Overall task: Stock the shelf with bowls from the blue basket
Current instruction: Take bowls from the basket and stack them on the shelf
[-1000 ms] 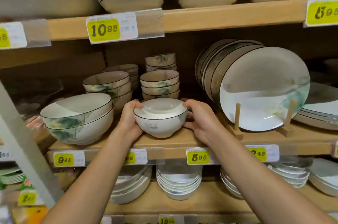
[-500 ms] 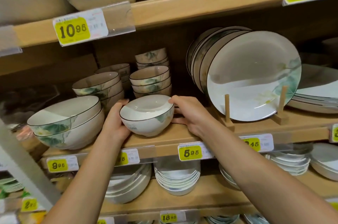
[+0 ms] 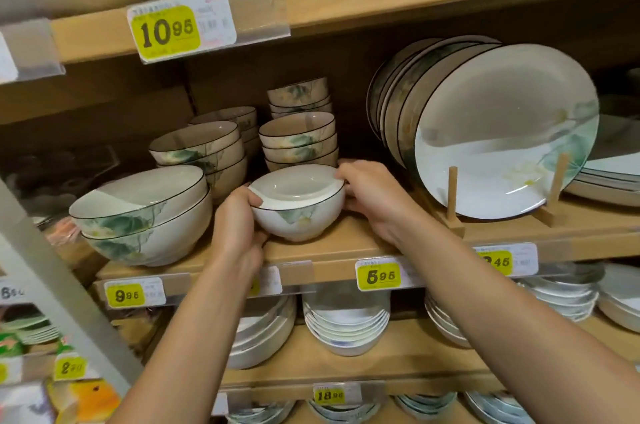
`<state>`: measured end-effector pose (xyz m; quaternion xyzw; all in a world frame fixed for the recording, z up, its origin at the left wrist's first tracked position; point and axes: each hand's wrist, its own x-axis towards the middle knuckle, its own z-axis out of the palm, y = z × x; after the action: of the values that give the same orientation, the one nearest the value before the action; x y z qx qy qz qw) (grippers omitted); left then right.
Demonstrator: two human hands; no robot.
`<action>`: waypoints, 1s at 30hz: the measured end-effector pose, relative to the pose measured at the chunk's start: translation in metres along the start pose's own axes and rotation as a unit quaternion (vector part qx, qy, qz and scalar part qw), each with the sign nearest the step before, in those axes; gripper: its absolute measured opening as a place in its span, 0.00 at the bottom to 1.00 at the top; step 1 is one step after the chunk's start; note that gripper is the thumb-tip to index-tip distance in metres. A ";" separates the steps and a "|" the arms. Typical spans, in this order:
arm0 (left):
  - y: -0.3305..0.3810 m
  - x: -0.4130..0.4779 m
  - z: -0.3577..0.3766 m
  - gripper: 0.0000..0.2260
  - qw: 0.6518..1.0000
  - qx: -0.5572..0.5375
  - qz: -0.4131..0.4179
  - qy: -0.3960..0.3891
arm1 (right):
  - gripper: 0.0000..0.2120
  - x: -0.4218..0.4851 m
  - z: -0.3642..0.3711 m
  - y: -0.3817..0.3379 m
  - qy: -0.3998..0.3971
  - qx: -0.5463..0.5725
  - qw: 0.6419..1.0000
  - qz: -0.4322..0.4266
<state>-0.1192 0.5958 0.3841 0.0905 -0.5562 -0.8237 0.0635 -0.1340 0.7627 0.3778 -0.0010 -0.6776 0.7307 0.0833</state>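
A small white bowl (image 3: 298,204) with a dark rim and a green leaf print stands on the wooden middle shelf (image 3: 346,243), in front of a stack of like bowls (image 3: 299,141). My left hand (image 3: 239,226) grips its left side, thumb on the rim. My right hand (image 3: 372,195) holds its right side, fingertips on the rim. The leaf print faces me. The blue basket is out of view.
Two large leaf-print bowls (image 3: 145,215) sit stacked to the left, with medium bowls (image 3: 204,150) behind. Upright plates (image 3: 498,132) lean in a wooden rack (image 3: 453,212) to the right. Price tags line the shelf edges. White dishes (image 3: 346,326) fill the shelf below.
Both hands have turned the bowl on the shelf, bringing the green leaf print round to the front. The camera has shifted closer and slightly right.
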 end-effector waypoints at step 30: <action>0.015 0.033 -0.004 0.08 0.995 0.008 -0.078 -0.063 | 0.09 -0.011 0.023 0.009 0.021 0.066 0.996 0.058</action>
<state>-0.1506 0.5798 0.3936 0.0822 -0.5567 -0.8258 -0.0364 -0.1268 0.7377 0.3692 -0.0495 -0.6246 0.7774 0.0550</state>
